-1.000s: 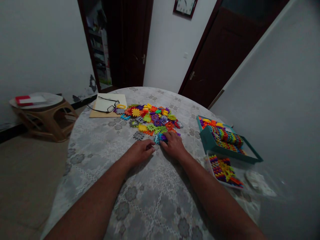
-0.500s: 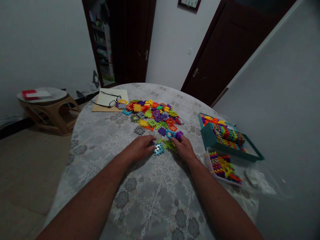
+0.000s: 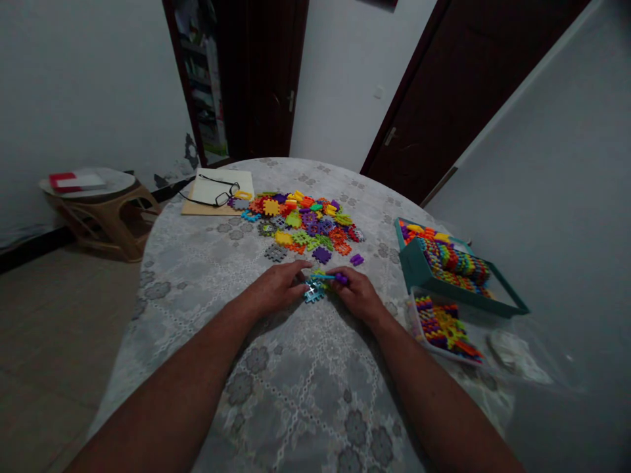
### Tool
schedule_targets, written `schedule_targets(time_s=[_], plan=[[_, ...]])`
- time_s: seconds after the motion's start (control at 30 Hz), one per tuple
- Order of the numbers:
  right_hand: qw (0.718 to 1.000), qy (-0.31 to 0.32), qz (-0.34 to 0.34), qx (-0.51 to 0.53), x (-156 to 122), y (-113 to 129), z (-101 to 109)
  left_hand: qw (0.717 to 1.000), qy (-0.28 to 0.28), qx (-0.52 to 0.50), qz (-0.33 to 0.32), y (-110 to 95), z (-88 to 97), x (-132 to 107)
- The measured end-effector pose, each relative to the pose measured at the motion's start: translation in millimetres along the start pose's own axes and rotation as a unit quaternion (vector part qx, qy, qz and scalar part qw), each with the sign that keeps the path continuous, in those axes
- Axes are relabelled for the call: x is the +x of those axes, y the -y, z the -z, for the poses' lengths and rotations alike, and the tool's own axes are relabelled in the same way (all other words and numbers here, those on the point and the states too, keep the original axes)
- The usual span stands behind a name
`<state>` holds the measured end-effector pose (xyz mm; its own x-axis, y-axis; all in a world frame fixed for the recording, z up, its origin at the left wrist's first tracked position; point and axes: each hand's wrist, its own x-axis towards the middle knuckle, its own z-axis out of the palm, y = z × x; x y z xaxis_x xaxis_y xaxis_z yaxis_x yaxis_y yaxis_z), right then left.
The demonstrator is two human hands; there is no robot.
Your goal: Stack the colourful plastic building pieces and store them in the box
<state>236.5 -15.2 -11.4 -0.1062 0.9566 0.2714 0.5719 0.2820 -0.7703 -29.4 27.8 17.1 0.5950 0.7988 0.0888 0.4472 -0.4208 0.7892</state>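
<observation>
My left hand (image 3: pixel 282 288) rests at the near side of the pile, thumb and index finger apart. The thumb tip is at the left edge of a shiny light-blue interlocking plastic piece (image 3: pixel 313 292) with a notched rim. My right hand (image 3: pixel 359 293) pinches a thin blue plastic piece (image 3: pixel 323 276), seen edge-on, and a purple piece (image 3: pixel 341 279) shows at its fingertips. Behind these, a lime-green piece is partly hidden. Just beyond the right hand lie a loose purple piece (image 3: pixel 357 260) and a dark purple square piece (image 3: pixel 322 255).
A heap of colourful notched plastic pieces (image 3: pixel 294 221) covers the table's middle. Glasses (image 3: pixel 221 198) lie on a paper pad (image 3: pixel 202 209) at left. To the right stand a green box (image 3: pixel 411 266) and a clear tub (image 3: pixel 415 322) of pieces, beside a plastic bag (image 3: pixel 522 358).
My right hand has drawn the blue piece nearer and turned it edge-on, leftward above the light-blue piece. The view has shifted slightly. My left hand has hardly moved.
</observation>
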Motion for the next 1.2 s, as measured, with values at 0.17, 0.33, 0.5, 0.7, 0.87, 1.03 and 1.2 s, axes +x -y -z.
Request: schedule_targets(time_s=[0.17,0.33,0.5,0.7,0.87,1.03,1.2], plan=[[1.0,0.003,-0.005,0.0,0.7,8.1,1.0,0.999,0.011,-0.015,-0.027,0.9,-0.1,-0.4],[0.987,-0.119,-0.088,-0.061,0.9,12.9,29.1,0.999,0.024,-0.002,-0.035,2.3,0.4,1.6],[0.966,0.04,-0.111,-0.232,-8.4,19.8,47.2,0.998,0.021,0.018,-0.058,1.6,0.5,1.6],[0.941,0.066,-0.067,-0.325,-15.3,25.9,22.2,1.0,0.01,0.005,-0.018,-8.4,0.1,0.1],[0.922,0.055,-0.079,-0.375,-16.7,31.2,4.9,1.0,0.005,-0.018,-0.025,-8.6,-1.0,0.3],[0.946,-0.017,-0.027,-0.321,-14.5,37.8,-6.2,0.998,0.003,-0.053,-0.019,-12.3,-0.2,0.1],[0.967,-0.015,0.074,-0.242,-13.2,46.5,-28.8,0.995,0.026,-0.099,0.003,-22.0,2.1,-0.1]])
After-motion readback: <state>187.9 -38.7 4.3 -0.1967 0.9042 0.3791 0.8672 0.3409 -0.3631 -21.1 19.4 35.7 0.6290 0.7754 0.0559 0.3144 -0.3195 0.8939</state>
